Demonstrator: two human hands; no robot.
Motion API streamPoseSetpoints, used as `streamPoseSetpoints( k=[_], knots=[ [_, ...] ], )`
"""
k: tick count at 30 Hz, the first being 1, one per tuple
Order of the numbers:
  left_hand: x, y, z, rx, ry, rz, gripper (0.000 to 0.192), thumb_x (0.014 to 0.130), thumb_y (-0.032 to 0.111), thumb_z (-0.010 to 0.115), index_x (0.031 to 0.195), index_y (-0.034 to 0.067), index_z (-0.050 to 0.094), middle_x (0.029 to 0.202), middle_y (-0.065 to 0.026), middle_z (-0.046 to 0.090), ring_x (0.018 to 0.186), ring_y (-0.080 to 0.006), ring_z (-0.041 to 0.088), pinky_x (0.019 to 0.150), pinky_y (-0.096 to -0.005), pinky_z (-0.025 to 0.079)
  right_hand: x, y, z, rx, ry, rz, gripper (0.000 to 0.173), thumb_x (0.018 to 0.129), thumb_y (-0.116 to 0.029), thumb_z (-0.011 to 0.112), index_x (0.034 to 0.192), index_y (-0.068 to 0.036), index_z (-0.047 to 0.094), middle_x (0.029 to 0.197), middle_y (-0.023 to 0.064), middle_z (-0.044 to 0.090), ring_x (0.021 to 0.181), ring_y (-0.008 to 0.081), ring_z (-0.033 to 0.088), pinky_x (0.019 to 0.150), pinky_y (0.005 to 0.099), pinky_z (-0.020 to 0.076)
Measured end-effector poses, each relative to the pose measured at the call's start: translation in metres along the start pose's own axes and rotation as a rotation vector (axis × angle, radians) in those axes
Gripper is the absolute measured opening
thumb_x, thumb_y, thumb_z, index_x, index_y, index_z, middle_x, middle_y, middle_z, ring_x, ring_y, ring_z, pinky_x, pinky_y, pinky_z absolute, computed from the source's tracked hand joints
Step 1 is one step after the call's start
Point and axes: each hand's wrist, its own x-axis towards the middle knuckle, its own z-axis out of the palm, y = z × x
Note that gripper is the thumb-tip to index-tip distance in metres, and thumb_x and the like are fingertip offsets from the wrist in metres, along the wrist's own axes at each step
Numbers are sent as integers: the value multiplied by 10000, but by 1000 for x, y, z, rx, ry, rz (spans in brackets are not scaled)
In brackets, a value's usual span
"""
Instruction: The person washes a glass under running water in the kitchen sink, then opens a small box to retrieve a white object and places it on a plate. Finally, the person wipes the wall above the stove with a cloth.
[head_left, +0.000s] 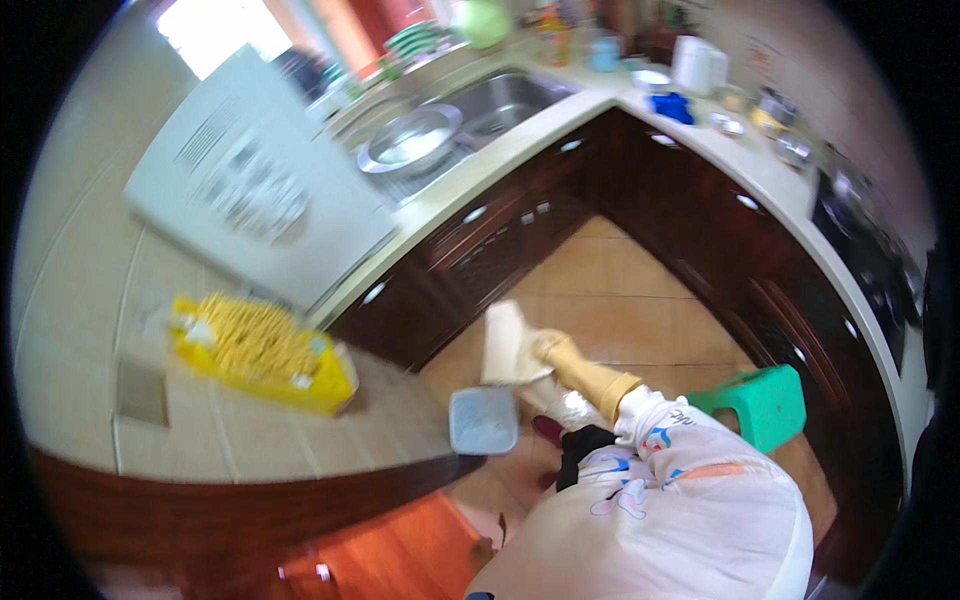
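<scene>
My right hand, in a tan rubber glove, reaches down over the tiled floor and is closed on a blurred white item, whose kind I cannot tell. Just below that item stands a pale bluish plastic container. Something shiny like clear plastic lies beneath my forearm. My left hand is out of view. A dark red shoe shows near the container. To the right of my sleeve stands a green plastic stool.
Dark wooden cabinets border the floor. A steel sink holds a metal basin. A white appliance stands left on the counter. A yellow tray of yellowish food pieces rests on a tiled ledge. A black stove is at right.
</scene>
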Motion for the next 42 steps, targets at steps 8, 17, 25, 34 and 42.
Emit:
streamPoseSetpoints(
  k=[8,17,25,34,42],
  knots=[
    [6,153,208,-40,-825,353,535,1110,315,476,1572,60,388,1604,-158,378,1364,-315,506,1103,-429,447,-121,-74,-47,-438,-322,-198,714,848,-48,695,1528,-127,490,1470,126,593,1336,246,571,1116,363,461],
    [-17,174,453,28,-919,135,444,957,5,610,1395,-50,560,1327,-181,657,1164,-289,669,993,-397,554,-126,-227,-252,-768,123,-241,628,955,-165,649,1546,-146,436,1442,145,608,1305,300,605,1090,392,495],
    [-81,170,682,222,-1174,-22,368,935,68,704,1297,35,645,1162,-115,723,1009,-230,713,821,-331,593,-152,-288,-365,-1383,251,-956,803,837,-167,789,1561,-139,442,1592,175,411,1374,408,477,1103,478,452],
    [-112,198,829,483,-1510,-273,628,1094,444,500,1512,-20,437,1430,-241,575,1274,-368,619,1080,-440,497,-160,-342,-470,-168,328,-328,506,967,16,588,1466,-69,579,1343,76,684,1202,176,628,1017,329,489],
    [-135,280,954,405,-1564,191,542,1091,337,535,1493,-23,484,1406,-233,587,1289,-385,595,1090,-447,490,-148,-440,-633,437,963,-526,377,891,21,617,1263,42,677,1080,162,745,862,265,731,785,416,600]
  ],
)
